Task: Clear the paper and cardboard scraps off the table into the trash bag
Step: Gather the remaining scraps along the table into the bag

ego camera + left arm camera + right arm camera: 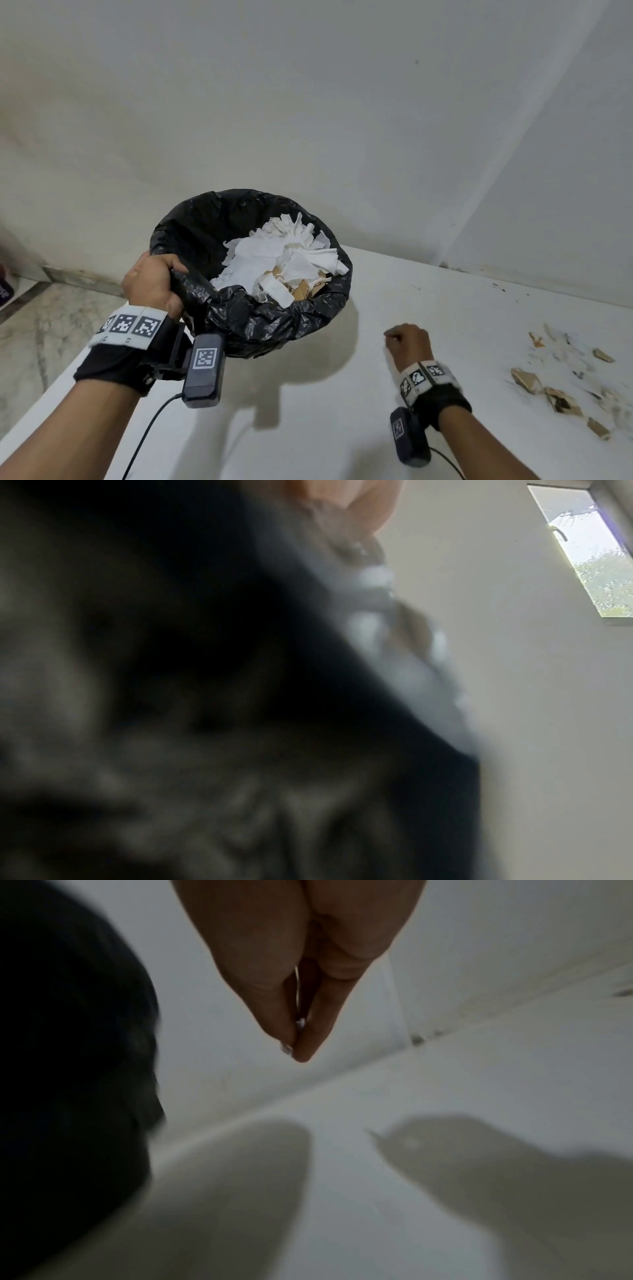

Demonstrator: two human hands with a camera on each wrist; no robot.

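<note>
The black trash bag stands open at the table's left end, filled with white paper and brown cardboard scraps. My left hand grips the bag's near-left rim; in the left wrist view the bag is a dark blur under that hand. My right hand hovers over the table to the right of the bag, fingers bunched. In the right wrist view its fingertips pinch thin pale slivers of scrap, mostly hidden, beside the bag. More cardboard and paper scraps lie at the table's right.
The white table meets a pale wall at its far edge and corner. Marble floor lies beyond the table's left edge. A window shows high on the wall in the left wrist view.
</note>
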